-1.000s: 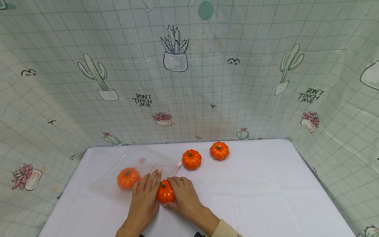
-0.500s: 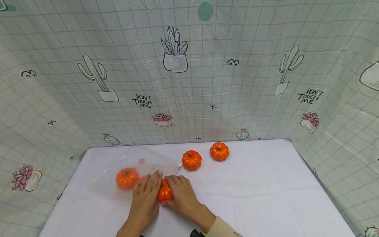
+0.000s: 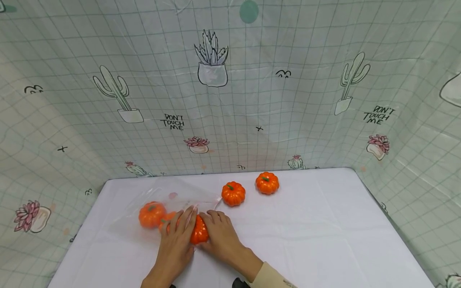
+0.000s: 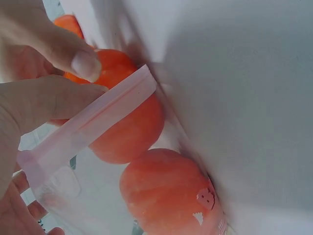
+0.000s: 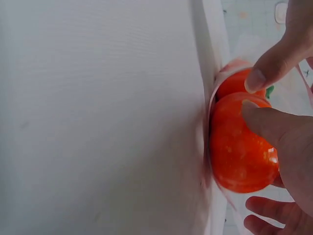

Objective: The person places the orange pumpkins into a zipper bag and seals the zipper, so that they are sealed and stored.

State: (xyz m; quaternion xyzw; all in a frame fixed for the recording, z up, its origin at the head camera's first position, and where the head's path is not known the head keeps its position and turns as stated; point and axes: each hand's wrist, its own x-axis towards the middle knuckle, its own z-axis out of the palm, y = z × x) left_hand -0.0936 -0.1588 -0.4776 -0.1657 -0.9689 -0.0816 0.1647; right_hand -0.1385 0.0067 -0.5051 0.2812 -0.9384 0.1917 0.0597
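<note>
A translucent zip bag with a pink sealing strip lies on the white table, its mouth toward the right. Inside are two toy pumpkins: one orange pumpkin toward the far left and another orange pumpkin partly under my left fingers. My left hand holds the bag's mouth, thumb at the near edge and fingers over the top. In my right hand I grip a third pumpkin from its right side. It sits at the bag's mouth, the pink rim curving around it in the right wrist view.
Behind the bag's right corner stands a loose pumpkin. Farther back and to the right is another loose pumpkin. A grid-patterned curtain with cactus drawings rises along the table's back edge and sides.
The pumpkin in my right hand has shifted slightly left and turned at the bag's mouth. Both pumpkins inside have slid left, and the middle one shows more beyond my left fingers.
</note>
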